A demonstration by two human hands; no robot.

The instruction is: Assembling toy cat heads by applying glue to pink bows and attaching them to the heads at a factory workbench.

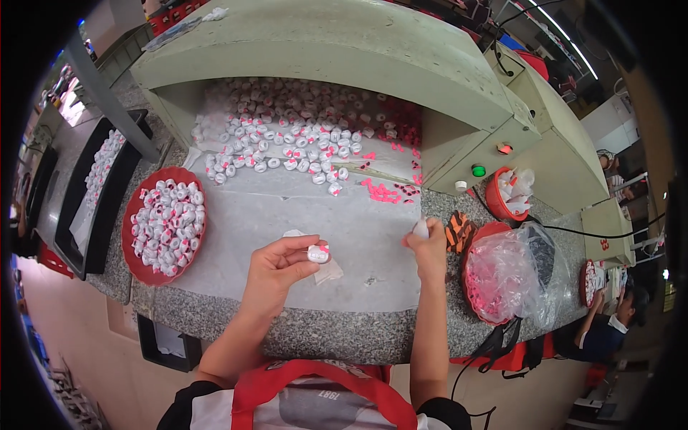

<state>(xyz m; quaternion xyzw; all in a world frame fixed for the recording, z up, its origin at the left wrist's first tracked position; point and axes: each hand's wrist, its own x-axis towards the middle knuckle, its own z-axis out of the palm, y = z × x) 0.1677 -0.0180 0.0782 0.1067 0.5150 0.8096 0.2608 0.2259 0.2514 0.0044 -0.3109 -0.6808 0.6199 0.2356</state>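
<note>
Near the middle of the bench my left hand (271, 271) pinches a small white plastic toy head (318, 254) with a pink bow between thumb and fingers. To the right, my right hand (431, 251) is closed around a small whitish, translucent thing (421, 228) whose kind I cannot make out. Both hands are above a sheet of white paper (236, 222). A crumpled tissue (331, 273) lies under and beside my left hand. Beyond them many similar white heads (287, 136) are heaped, and loose pink bow pieces (380, 192) lie to their right.
A pale green metal housing (322, 50) arches over the heap. At left are a red basin (129, 247) of white heads and a black tray (79, 251). At right stand an orange-red cup (494, 201), striped cloth (459, 231) and a plastic-bagged bowl (494, 276). Another person (609, 330) sits farther right.
</note>
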